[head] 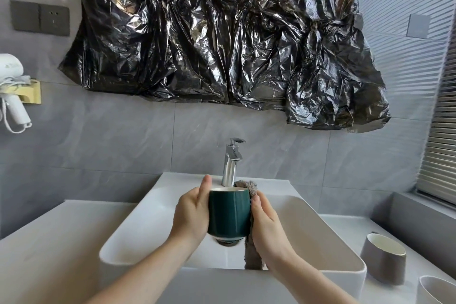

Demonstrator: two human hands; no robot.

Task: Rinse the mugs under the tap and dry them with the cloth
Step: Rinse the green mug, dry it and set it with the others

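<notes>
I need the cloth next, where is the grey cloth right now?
In the head view, the grey cloth is at centre, pressed by the right hand against the green mug, over the sink.

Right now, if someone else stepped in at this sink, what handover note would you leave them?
Left hand grips the dark green ceramic mug, upright above the white rectangular basin.
Right hand presses the grey fluffy cloth against the mug's side; drying is under way.
No water visibly runs from the chrome tap.
The grey mug with white inside and a white mug stand on the counter at right; whether they are rinsed cannot be told.
Left: finish drying, set down.
</notes>
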